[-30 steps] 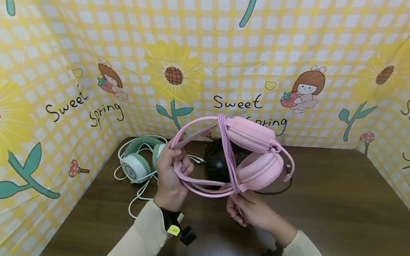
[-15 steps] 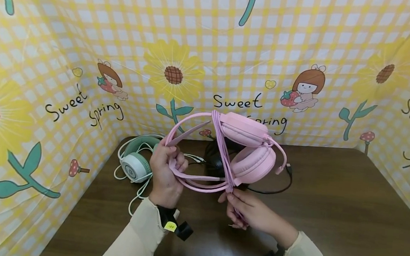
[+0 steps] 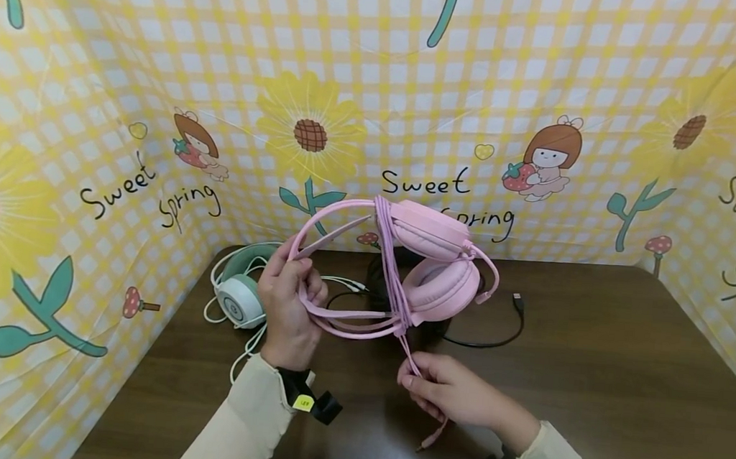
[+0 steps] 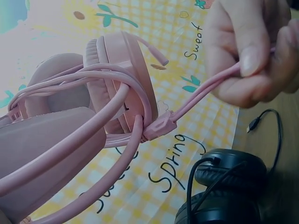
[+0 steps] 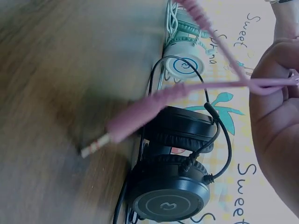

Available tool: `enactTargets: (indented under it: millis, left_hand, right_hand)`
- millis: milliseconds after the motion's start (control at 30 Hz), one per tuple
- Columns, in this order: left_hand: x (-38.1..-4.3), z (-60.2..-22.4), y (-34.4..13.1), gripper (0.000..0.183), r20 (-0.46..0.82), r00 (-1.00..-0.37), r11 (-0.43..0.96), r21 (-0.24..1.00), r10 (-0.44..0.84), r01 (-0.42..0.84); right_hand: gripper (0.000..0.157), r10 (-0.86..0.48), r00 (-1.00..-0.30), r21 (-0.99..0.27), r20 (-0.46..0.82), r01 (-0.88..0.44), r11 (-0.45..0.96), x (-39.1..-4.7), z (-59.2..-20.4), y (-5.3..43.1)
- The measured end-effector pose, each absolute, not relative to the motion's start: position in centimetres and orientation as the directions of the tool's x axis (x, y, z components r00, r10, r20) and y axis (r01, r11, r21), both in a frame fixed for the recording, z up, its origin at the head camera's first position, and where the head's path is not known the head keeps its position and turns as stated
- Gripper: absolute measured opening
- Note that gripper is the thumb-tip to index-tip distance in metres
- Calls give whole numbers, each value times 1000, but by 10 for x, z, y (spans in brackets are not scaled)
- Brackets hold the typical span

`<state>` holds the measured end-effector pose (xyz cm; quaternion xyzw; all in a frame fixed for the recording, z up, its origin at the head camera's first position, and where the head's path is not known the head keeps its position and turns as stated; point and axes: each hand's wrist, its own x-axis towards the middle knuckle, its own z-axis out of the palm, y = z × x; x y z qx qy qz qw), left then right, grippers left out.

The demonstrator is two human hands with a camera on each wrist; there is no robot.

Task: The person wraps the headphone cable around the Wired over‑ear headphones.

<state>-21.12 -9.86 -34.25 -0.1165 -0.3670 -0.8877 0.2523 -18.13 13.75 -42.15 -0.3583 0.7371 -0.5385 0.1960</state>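
Observation:
My left hand grips the headband of a pink headset, holding it up above the table with its ear cups to the right. The headset's pink cable is wound in several turns round the band beside the cups. Below, my right hand pinches the cable's two strands, which run taut up to a small pink splitter at the wrapped turns. Out of the right hand's lower side hangs a pink audio plug with a metal tip. A thin microphone arm sticks out from the cups.
White and green headphones lie at the back left of the dark wooden table, their white cord beside them. Black headphones lie behind the pink headset, with a black USB plug to the right. Yellow checked cloth encloses the table.
The pink headset and left hand have shifted left and slightly up. My right hand has slid down, away from the wrapped turns, drawing out a stretch of cable; the plug now hangs below it.

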Motion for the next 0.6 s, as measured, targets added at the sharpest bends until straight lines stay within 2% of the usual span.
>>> enactTargets:
  millis: [200,367,600]
  left_hand:
    - [-211,-342,-99,30,397,-835,-573,607,-382,551]
    - [-211,-341,-98,31,403,-814,-494,650,-419,577]
    - [-210,-342,-99,31,417,-797,-402,702,-437,588]
  right_hand:
    - [13,-745,-662,-930,83,-320,182,-179,-423,141]
    - [9,-749,-659,-925,75,-327,195,-175,-423,144]
    - [13,-745,-668,-948,-7,-232,217,-170,-412,149]
